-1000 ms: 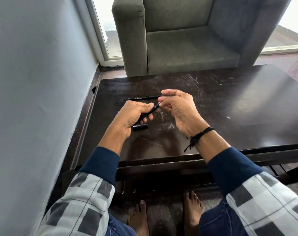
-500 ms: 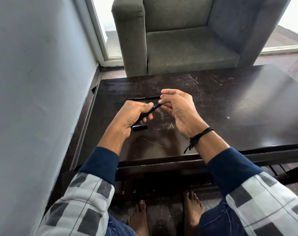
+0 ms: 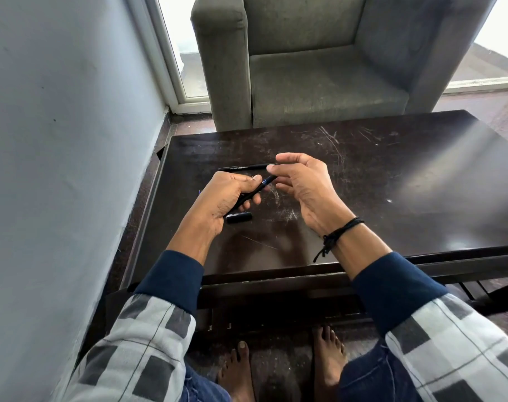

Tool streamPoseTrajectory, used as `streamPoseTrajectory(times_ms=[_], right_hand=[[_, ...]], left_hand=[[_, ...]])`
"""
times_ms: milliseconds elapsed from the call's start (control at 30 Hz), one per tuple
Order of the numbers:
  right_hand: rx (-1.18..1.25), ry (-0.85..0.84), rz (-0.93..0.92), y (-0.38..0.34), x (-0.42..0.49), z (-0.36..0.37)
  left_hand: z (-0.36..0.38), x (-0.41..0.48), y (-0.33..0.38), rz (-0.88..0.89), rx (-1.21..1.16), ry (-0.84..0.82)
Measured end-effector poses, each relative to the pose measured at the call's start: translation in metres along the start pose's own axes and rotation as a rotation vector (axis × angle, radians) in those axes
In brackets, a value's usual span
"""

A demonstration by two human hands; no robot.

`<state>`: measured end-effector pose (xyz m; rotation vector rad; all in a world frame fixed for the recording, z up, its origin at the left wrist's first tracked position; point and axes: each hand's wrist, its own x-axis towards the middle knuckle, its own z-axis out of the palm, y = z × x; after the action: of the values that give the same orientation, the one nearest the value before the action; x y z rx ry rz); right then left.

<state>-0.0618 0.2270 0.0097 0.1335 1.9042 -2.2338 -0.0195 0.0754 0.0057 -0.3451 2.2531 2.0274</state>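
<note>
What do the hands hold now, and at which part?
The left hand grips a dark pen around its lower barrel. The fingers of the right hand are at the pen's upper end; whether they pinch it cannot be told.

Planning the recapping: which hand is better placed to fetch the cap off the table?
Right, probably. The left hand grips the pen by its barrel; the right hand only pinches its tip and could let go, though the cap lies nearer the left.
</note>
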Motion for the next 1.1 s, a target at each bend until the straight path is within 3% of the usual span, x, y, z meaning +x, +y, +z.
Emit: streamPoseTrajectory(times_ms=[1100], right_hand=[[-0.028, 0.025, -0.053, -0.0014, 0.0004, 0.0004]], left_hand=[[0.0011, -0.0005, 0.0010, -0.007, 0.005, 0.017]])
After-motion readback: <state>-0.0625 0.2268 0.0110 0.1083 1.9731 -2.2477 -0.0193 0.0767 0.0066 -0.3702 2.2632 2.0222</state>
